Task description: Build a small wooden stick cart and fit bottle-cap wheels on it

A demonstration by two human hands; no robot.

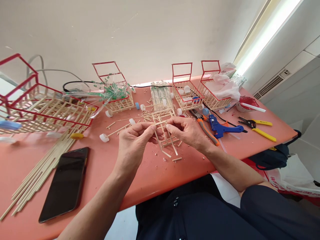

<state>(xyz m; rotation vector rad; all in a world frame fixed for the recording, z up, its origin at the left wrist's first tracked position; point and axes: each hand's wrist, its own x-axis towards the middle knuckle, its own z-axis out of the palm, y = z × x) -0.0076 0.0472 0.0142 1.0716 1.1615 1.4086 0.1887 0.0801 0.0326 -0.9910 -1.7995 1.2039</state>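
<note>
My left hand (136,140) and my right hand (186,132) are close together over the table, each with thumb and finger pinched. Between them they hold a small frame of thin wooden sticks (161,124), with a short crosspiece at the fingertips and two longer sticks slanting down toward me. Right behind and below it lies a cart body of wooden sticks (163,115), partly hidden by my hands. Short stick offcuts (177,159) and crumbs are scattered around. Wooden axles with white bottle-cap wheels (104,137) lie to the left.
Stick carts with red handles stand at left (45,110), back (121,104) and right (188,100). A phone (65,183) lies beside long sticks (42,173). At right are a blue glue gun (220,128), orange-handled pliers (208,131) and yellow-handled wire strippers (260,130).
</note>
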